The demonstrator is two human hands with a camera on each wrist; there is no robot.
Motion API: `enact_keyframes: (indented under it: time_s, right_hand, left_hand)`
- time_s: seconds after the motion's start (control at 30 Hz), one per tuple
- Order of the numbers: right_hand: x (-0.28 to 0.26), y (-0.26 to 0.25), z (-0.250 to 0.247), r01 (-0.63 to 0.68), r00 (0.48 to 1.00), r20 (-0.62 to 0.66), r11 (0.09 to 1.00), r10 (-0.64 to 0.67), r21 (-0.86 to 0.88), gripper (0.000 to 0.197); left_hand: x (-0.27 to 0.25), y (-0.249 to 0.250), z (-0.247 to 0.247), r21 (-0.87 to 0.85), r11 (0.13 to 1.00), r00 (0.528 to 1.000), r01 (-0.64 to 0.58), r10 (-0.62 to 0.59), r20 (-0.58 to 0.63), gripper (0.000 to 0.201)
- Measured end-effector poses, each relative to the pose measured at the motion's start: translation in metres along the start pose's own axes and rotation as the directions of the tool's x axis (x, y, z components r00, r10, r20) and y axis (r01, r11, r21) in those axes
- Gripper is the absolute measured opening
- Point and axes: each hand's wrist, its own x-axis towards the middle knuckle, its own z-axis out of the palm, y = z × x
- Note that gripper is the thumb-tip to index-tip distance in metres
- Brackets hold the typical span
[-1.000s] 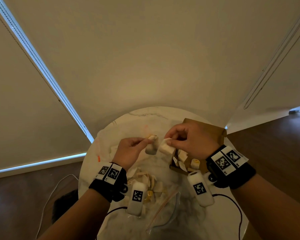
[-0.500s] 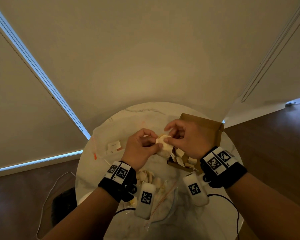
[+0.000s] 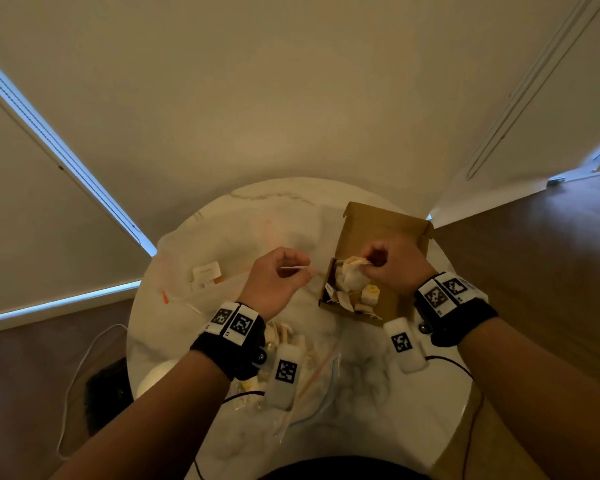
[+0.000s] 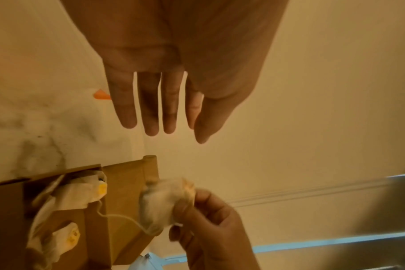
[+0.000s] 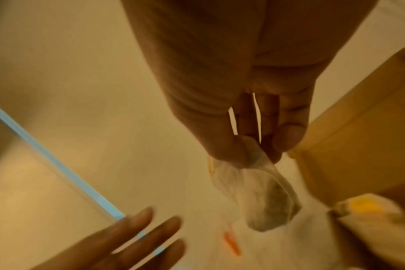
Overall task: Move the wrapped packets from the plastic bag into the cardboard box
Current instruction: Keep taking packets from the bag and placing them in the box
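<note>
My right hand (image 3: 383, 263) pinches a wrapped packet (image 3: 352, 277) by its top, and it hangs over the near left corner of the open cardboard box (image 3: 378, 226). The right wrist view shows this packet (image 5: 264, 197) dangling from thumb and fingers. Several packets (image 3: 361, 299) lie inside the box (image 4: 125, 182). To the left of the box, my left hand (image 3: 279, 273) hovers above the table; in the left wrist view its fingers (image 4: 150, 109) are straight and hold nothing. The clear plastic bag (image 3: 319, 379) lies near me with several packets (image 3: 284, 336) by its mouth, partly hidden under my left wrist.
The round marble table (image 3: 257, 220) stands against a pale wall. A small white card (image 3: 207, 273) and an orange clip (image 3: 165, 296) lie at its left. A white round object (image 3: 156, 375) sits at the near left edge. Cables hang off the table.
Both hands were together on one packet above the table's middle. The right hand has carried it right, over the box; the left hand has let go and opened.
</note>
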Motion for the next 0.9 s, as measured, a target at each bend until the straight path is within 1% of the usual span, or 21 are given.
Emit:
enact_keyframes:
  time_s: [0.03,0.17,0.23,0.33,0.47,0.53,0.6,0.67,0.77,0.83,0.87,0.9]
  right_hand:
    - [0.002,0.011,0.0,-0.044,0.999,-0.016,0.999,0.043,-0.017,0.01]
    - [0.006,0.058,0.002,-0.17,0.977,-0.153,0.976,0.149,-0.136,0.018]
    - [0.007,0.076,0.01,-0.231,0.967,-0.153,0.952,0.202,-0.199,0.02]
    - [0.005,0.098,0.027,-0.273,0.962,-0.09,0.919,0.258,-0.286,0.017]
    - [-0.001,0.117,0.048,-0.277,0.955,-0.006,0.89,0.295,-0.362,0.014]
    - [-0.003,0.124,0.053,-0.256,0.94,0.082,0.843,0.332,-0.473,0.015]
    - [-0.005,0.126,0.054,-0.212,0.919,0.157,0.79,0.361,-0.575,0.021]
    - [-0.005,0.125,0.05,-0.201,0.904,0.19,0.774,0.382,-0.6,0.026]
    - [-0.004,0.121,0.044,-0.191,0.9,0.21,0.779,0.382,-0.597,0.029]
    - [-0.004,0.114,0.04,-0.193,0.912,0.187,0.785,0.364,-0.588,0.03]
    - [-0.006,0.109,0.037,-0.187,0.927,0.166,0.798,0.336,-0.573,0.029]
    - [-0.008,0.104,0.038,-0.165,0.945,0.148,0.818,0.29,-0.55,0.028]
  left_hand:
    - [-0.001,-0.005,-0.003,0.009,1.0,1.0,0.021,-0.021,-0.006,0.012]
    - [-0.006,-0.02,-0.01,0.015,0.997,0.997,0.08,-0.08,0.018,0.003]
    - [-0.008,-0.027,-0.011,0.027,0.994,0.994,0.104,-0.104,0.025,0.002]
    - [-0.008,-0.033,-0.011,0.045,0.99,0.99,0.133,-0.135,0.037,0.006]
    - [-0.009,-0.036,-0.01,0.062,0.987,0.988,0.148,-0.151,0.043,0.006]
    - [-0.009,-0.037,-0.011,0.066,0.987,0.987,0.148,-0.152,0.048,0.006]
    - [-0.009,-0.037,-0.013,0.06,0.987,0.987,0.147,-0.15,0.054,0.006]
    - [-0.01,-0.036,-0.015,0.068,0.988,0.988,0.139,-0.143,0.055,0.006]
    - [-0.01,-0.038,-0.016,0.118,0.985,0.989,0.122,-0.131,0.068,0.004]
    - [-0.01,-0.042,-0.019,0.211,0.973,0.987,0.089,-0.114,0.113,0.001]
    - [-0.011,-0.046,-0.021,0.318,0.947,0.982,0.047,-0.102,0.158,0.001]
    - [-0.013,-0.05,-0.024,0.455,0.89,0.972,-0.013,-0.096,0.215,0.001]
